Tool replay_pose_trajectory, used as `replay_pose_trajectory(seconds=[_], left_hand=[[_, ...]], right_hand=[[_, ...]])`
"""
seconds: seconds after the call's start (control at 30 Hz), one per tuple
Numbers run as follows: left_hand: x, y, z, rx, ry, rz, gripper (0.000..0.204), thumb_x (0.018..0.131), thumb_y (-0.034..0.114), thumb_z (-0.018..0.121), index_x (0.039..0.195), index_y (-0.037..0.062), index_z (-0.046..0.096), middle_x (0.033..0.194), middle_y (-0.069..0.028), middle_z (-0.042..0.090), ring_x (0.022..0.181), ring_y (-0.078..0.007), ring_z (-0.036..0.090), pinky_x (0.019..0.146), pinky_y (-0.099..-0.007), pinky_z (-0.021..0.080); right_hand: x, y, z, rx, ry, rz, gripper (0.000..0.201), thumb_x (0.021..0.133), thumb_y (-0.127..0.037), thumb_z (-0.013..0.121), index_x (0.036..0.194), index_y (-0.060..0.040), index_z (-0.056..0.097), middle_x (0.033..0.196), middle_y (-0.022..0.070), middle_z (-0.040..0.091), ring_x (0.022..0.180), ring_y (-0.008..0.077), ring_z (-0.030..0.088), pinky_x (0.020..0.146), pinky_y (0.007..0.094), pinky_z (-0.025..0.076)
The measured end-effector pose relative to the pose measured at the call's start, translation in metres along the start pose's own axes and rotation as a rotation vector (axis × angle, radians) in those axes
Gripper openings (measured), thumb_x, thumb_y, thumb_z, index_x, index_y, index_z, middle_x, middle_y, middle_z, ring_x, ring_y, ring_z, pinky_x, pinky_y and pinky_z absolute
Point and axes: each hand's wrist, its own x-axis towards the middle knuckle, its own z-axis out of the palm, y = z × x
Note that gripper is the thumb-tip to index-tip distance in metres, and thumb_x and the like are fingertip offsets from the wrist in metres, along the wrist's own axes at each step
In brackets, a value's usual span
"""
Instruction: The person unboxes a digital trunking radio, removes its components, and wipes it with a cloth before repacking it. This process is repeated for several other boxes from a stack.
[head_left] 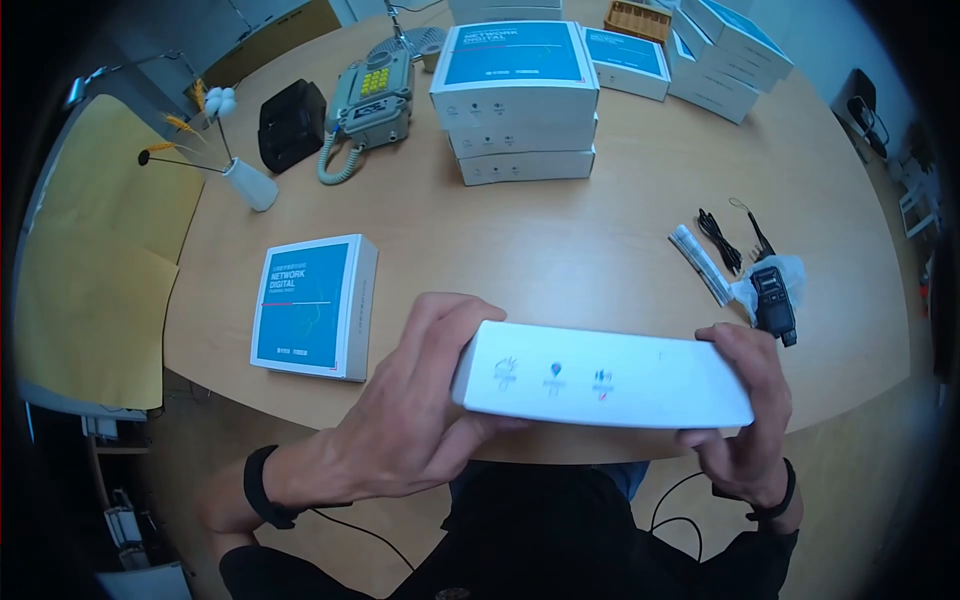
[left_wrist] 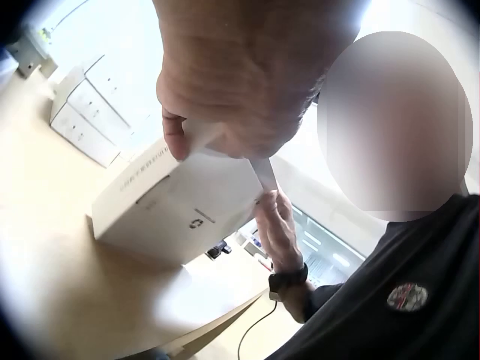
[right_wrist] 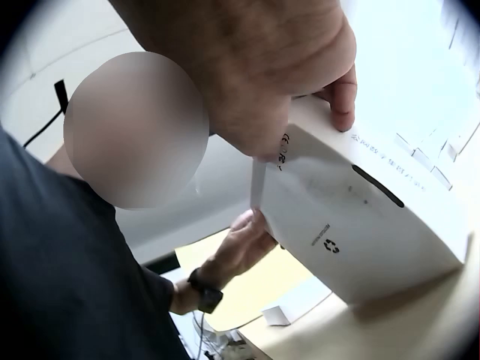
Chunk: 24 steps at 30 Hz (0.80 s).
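A white cardboard box [head_left: 600, 378] is held up over the table's near edge, its narrow side with small printed icons facing the head camera. My left hand [head_left: 405, 410] grips its left end, thumb below and fingers over the top. At the opposite end my right hand [head_left: 750, 400] grips it the same way. In the left wrist view the box's underside [left_wrist: 187, 210] shows a recycling mark; the right wrist view shows this white face [right_wrist: 330, 217] with a dark slot along one edge. A similar box [head_left: 305, 305] with a blue lid panel lies to the left.
Right of the hands lie a handheld radio [head_left: 772, 300] on plastic wrap, a black cable [head_left: 718, 240] and a rolled paper [head_left: 700, 265]. Stacked boxes [head_left: 520, 110] stand at the back. A telephone [head_left: 375, 100], black case [head_left: 291, 125] and white vase [head_left: 250, 185] are at back left.
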Motion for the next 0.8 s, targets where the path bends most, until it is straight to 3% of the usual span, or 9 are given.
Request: replay_pose_trajectory(seconds=[0.17, 0.27, 0.37, 0.43, 0.5, 0.57, 0.67, 0.73, 0.8], left_hand=[[0.005, -0.014, 0.002, -0.123, -0.006, -0.085, 0.065, 0.093, 0.031, 0.077, 0.137, -0.0036, 0.044, 0.115, -0.0146, 0.050, 0.099, -0.0199, 0.053, 0.085, -0.0334, 0.047], [0.005, -0.006, -0.005, -0.154, -0.072, -0.103, 0.063, 0.096, 0.028, 0.072, 0.140, -0.0049, 0.042, 0.117, -0.0163, 0.050, 0.099, -0.0238, 0.055, 0.084, -0.0351, 0.049], [0.007, 0.000, -0.008, 0.053, -0.078, 0.047, 0.060, 0.098, 0.024, 0.068, 0.143, -0.0045, 0.040, 0.117, -0.0181, 0.050, 0.099, -0.0300, 0.056, 0.084, -0.0399, 0.050], [0.013, 0.012, -0.016, 0.142, -0.133, -0.069, 0.056, 0.099, 0.015, 0.064, 0.146, -0.0040, 0.039, 0.117, -0.0221, 0.051, 0.100, -0.0378, 0.057, 0.084, -0.0453, 0.050], [0.022, 0.026, -0.024, 0.212, -0.197, -0.124, 0.051, 0.099, 0.012, 0.062, 0.143, -0.0038, 0.041, 0.117, -0.0234, 0.052, 0.100, -0.0388, 0.057, 0.084, -0.0460, 0.050], [0.030, 0.027, -0.028, 0.286, -0.258, -0.170, 0.046, 0.099, 0.009, 0.060, 0.140, -0.0036, 0.043, 0.116, -0.0246, 0.053, 0.099, -0.0398, 0.058, 0.083, -0.0466, 0.050], [0.037, 0.023, -0.033, 0.360, -0.281, -0.070, 0.033, 0.099, 0.002, 0.053, 0.131, -0.0036, 0.047, 0.102, -0.0236, 0.058, 0.088, -0.0381, 0.061, 0.076, -0.0459, 0.049], [0.044, 0.026, -0.032, 0.352, -0.253, -0.244, 0.025, 0.098, -0.002, 0.049, 0.124, -0.0008, 0.049, 0.083, -0.0189, 0.058, 0.072, -0.0357, 0.061, 0.069, -0.0445, 0.049], [0.052, 0.031, -0.034, 0.304, -0.280, -0.271, 0.024, 0.098, 0.000, 0.048, 0.122, -0.0017, 0.048, 0.077, -0.0213, 0.059, 0.067, -0.0400, 0.060, 0.069, -0.0487, 0.047]], right_hand=[[0.004, 0.010, 0.004, 0.168, -0.063, 0.182, 0.073, 0.092, -0.047, 0.072, 0.134, 0.0086, 0.052, 0.111, 0.0225, 0.060, 0.100, 0.0331, 0.061, 0.085, 0.0414, 0.050], [0.000, 0.009, 0.000, 0.080, -0.101, 0.115, 0.072, 0.094, -0.047, 0.068, 0.136, 0.0086, 0.051, 0.114, 0.0228, 0.059, 0.100, 0.0342, 0.059, 0.087, 0.0424, 0.049], [0.008, -0.002, -0.016, -0.089, -0.194, 0.085, 0.066, 0.096, -0.040, 0.066, 0.138, 0.0087, 0.050, 0.115, 0.0231, 0.059, 0.098, 0.0351, 0.059, 0.087, 0.0426, 0.049], [0.021, -0.014, -0.029, -0.201, -0.253, 0.076, 0.062, 0.097, -0.036, 0.065, 0.138, 0.0087, 0.050, 0.115, 0.0233, 0.060, 0.097, 0.0353, 0.059, 0.086, 0.0425, 0.049], [0.032, -0.026, -0.040, -0.381, -0.453, 0.171, 0.050, 0.094, -0.020, 0.067, 0.134, 0.0075, 0.054, 0.109, 0.0212, 0.063, 0.094, 0.0318, 0.061, 0.079, 0.0402, 0.051], [0.040, -0.022, -0.044, -0.406, -0.465, 0.155, 0.046, 0.091, -0.014, 0.069, 0.130, 0.0056, 0.056, 0.101, 0.0192, 0.066, 0.088, 0.0307, 0.063, 0.074, 0.0401, 0.051], [0.050, -0.015, -0.044, -0.451, -0.429, 0.161, 0.039, 0.084, -0.007, 0.073, 0.119, 0.0013, 0.060, 0.082, 0.0156, 0.067, 0.073, 0.0303, 0.065, 0.064, 0.0401, 0.051], [0.057, -0.017, -0.046, -0.505, -0.450, 0.259, 0.035, 0.084, -0.001, 0.071, 0.118, -0.0026, 0.065, 0.065, 0.0148, 0.064, 0.058, 0.0325, 0.065, 0.061, 0.0415, 0.049], [0.064, -0.004, -0.048, -0.395, -0.471, 0.270, 0.028, 0.088, -0.004, 0.069, 0.115, -0.0023, 0.066, 0.064, 0.0152, 0.063, 0.057, 0.0317, 0.065, 0.061, 0.0410, 0.050]])
